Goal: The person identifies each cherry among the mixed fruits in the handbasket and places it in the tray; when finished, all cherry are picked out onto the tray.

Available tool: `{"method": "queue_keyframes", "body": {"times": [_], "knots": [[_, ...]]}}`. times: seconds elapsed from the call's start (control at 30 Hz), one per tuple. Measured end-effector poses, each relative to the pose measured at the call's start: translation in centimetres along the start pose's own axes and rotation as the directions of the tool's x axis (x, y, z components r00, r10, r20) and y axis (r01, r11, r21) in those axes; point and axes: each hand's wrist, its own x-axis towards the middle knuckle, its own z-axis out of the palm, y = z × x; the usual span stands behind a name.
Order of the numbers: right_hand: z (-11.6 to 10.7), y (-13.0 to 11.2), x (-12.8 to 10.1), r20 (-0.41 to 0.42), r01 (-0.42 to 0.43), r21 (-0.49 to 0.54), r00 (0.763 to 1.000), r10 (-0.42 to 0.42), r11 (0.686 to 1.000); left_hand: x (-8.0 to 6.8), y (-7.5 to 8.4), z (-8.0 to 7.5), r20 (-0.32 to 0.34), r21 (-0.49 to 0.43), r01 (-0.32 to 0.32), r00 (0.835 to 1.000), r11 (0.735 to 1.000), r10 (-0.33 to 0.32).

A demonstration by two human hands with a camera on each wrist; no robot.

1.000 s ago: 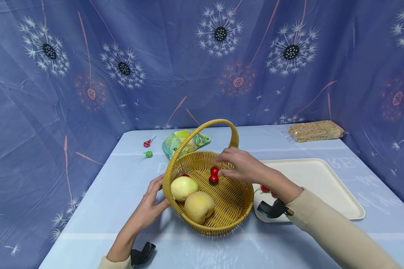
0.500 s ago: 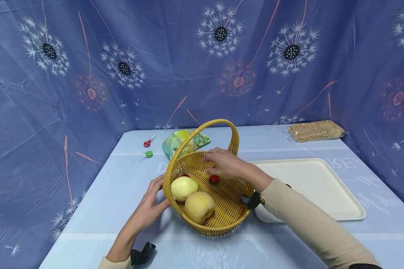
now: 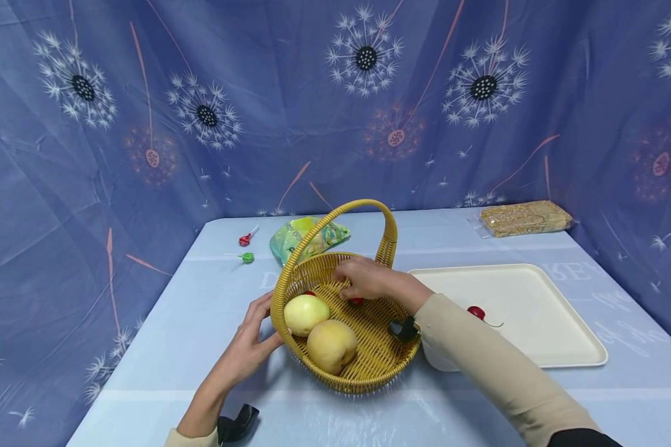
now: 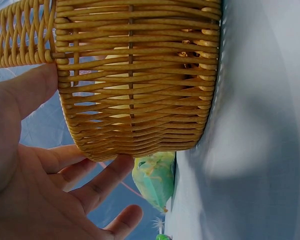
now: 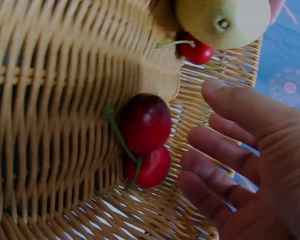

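Staged recording booth, not a lived-in room: dandelion-print blue curtain [image 3: 335, 105] draped on all sides behind the cloth-covered tabletop [image 3: 201, 323].

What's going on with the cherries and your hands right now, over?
Left hand open, steadying basket. Right hand open, empty, inside basket. Two cherries lying on basket floor by fingers. Nothing in the way.

My basket [image 3: 363, 366] is golden-yellow wicker in a tight horizontal weave. In it lie two pale yellow-green pears [image 3: 305, 313] and glossy dark-red cherries [image 5: 145, 122] with green stems. The tray [image 3: 542, 298] is plain cream. The counter [image 3: 173, 335] wears pale blue cloth; the backdrop [image 3: 257, 112] is deeper blue, patterned with white dandelion heads and pink stalks. My sleeve [image 3: 481, 360] is beige.
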Motion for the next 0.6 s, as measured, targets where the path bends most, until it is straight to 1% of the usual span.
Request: {"method": "queue_keyframes", "body": {"times": [0.2, 0.37, 0.47, 0.6], "knots": [[0.58, 0.28, 0.03, 0.057, 0.008, -0.037, 0.998, -0.006, 0.999, 0.05, -0.08, 0.01, 0.001, 0.004, 0.003, 1.0, 1.0, -0.004], [0.75, 0.22, -0.13, 0.114, -0.006, -0.041, 0.993, 0.01, 0.999, 0.07, -0.1, 0.0, 0.003, 0.003, 0.014, 1.0, 1.0, -0.014], [0.87, 0.29, -0.21, 0.13, -0.008, -0.037, 0.991, 0.013, 0.999, 0.06, -0.07, -0.01, 0.004, 0.003, 0.012, 1.0, 1.0, -0.012], [1.08, 0.44, -0.19, 0.131, 0.005, -0.064, 0.991, 0.004, 0.998, 0.07, -0.09, -0.01, 0.006, -0.002, 0.006, 1.0, 1.0, -0.006]]}}
